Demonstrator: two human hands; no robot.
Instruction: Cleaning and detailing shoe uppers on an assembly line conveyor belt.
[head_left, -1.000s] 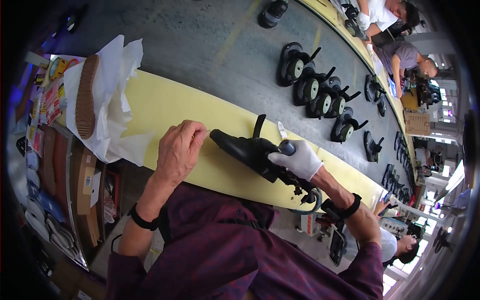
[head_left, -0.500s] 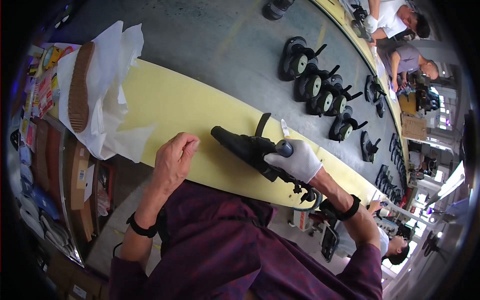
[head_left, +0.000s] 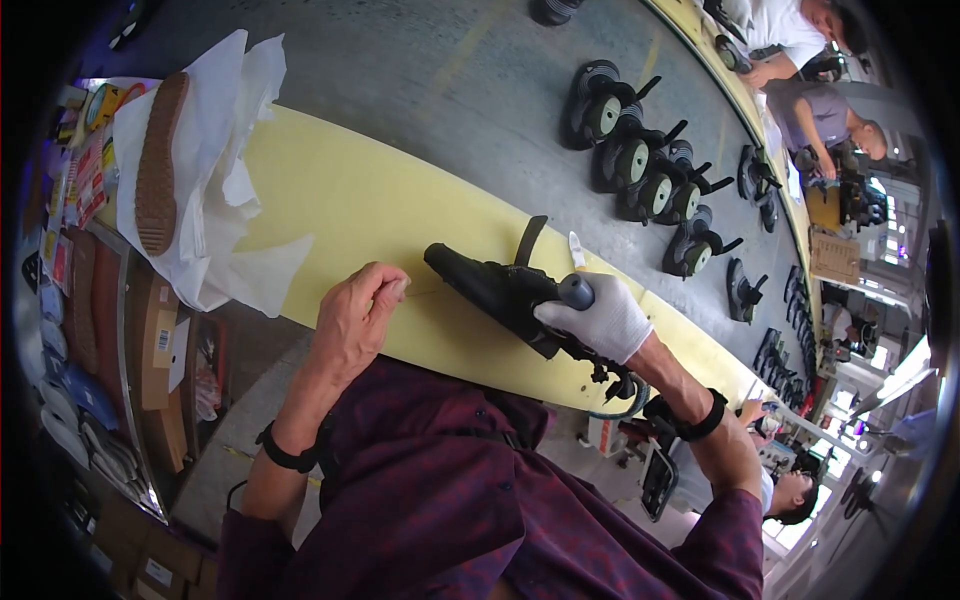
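A black shoe [head_left: 490,295] lies slantwise on the yellow bench, its toe to the left and a loose black strap [head_left: 531,241] standing up beyond it. My right hand [head_left: 612,322], in a white glove, is closed around a dark grey rounded handle [head_left: 576,291] at the shoe's rear part. The tool's working end is hidden. My bare left hand [head_left: 355,312] is left of the toe, apart from the shoe, thumb and forefinger pinched together. A faint thin thread seems to run from those fingertips toward the shoe.
The yellow bench [head_left: 345,185] runs diagonally. White paper and a brown sole [head_left: 160,165] lie at its left end, above shelves of boxes. A small white-handled tool [head_left: 576,250] lies beyond the shoe. Several black shoes [head_left: 628,160] stand on the floor; co-workers sit at right.
My left hand has shifted slightly right, still pinched. The right hand keeps its grip on the handle at the shoe, and the whole view has moved a little.
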